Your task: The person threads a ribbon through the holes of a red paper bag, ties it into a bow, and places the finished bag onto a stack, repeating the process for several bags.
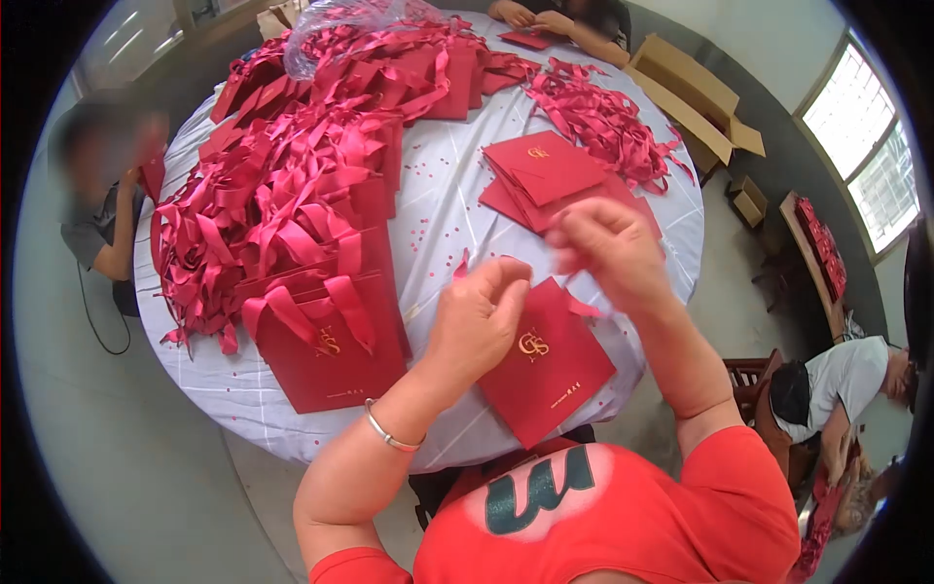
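A red paper gift bag (550, 365) with a gold emblem lies at the table's near edge, in front of my body. My left hand (482, 316) is closed in a pinch over its upper left corner, and a bit of pink ribbon (460, 264) shows just beyond the knuckles. Above the bag's upper right, my right hand (613, 248) has its fingers drawn together and slightly blurred; what they pinch cannot be made out. Another ribbon end (582, 306) sticks out at the bag's right side. Just past my right hand lie several flat red bags (545, 170), without visible ribbons.
Ribboned red bags (331, 355) are heaped along the table's left side, with clear plastic (336, 39) on top. Loose ribbons (608, 122) lie at the far right. A co-worker (107, 195) sits left; another's hands (533, 19) work at the far edge. An open carton (686, 97) stands beyond.
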Demonstrator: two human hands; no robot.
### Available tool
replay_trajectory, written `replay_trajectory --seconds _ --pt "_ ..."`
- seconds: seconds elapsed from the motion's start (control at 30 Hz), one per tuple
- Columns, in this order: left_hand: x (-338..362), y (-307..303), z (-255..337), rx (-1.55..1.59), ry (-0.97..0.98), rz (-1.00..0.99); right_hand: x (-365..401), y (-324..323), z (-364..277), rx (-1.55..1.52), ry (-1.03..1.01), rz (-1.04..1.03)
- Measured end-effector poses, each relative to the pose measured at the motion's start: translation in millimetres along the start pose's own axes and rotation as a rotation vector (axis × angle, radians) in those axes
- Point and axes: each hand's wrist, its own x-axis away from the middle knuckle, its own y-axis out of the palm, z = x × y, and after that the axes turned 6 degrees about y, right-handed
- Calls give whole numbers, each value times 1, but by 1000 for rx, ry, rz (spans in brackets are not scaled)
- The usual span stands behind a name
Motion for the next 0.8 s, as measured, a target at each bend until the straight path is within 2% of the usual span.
replay_trajectory --seconds 0.03,0.1,0.13,0.17,0.23,0.3,0.37,0.53,0.6,0.67,0.73,0.8 --pt "-2 -5 14 -127 -36 -31 2 -20 -9 -18 14 -8" --pt "-4 -12 16 -295 -30 -56 13 -36 -16 399 -267 242" --pt "-5 -14 15 -397 -5 -43 18 -46 -19 629 -429 282" --pt "-6 -16 14 -398 -11 -50 25 -49 -20 741 -479 279" --pt "-6 -16 11 -630 75 -121 40 -47 -13 912 -571 199" --pt "-5 -12 12 -666 106 -168 50 -46 14 989 -553 15" --pt "-3 -8 14 -729 173 -253 60 -39 45 861 -509 -92" --pt "-2 3 16 -838 224 -299 65 -31 75 894 -618 -50" --pt "-1 7 20 -968 319 -316 67 -31 79 951 -662 -19" --pt "1 13 34 -899 250 -306 68 -32 83 1056 -783 -10" --pt "0 11 38 -830 181 -291 69 -31 84 1064 -804 -13" --pt "-4 0 36 -490 -89 -275 69 -30 83 1075 -823 -19"
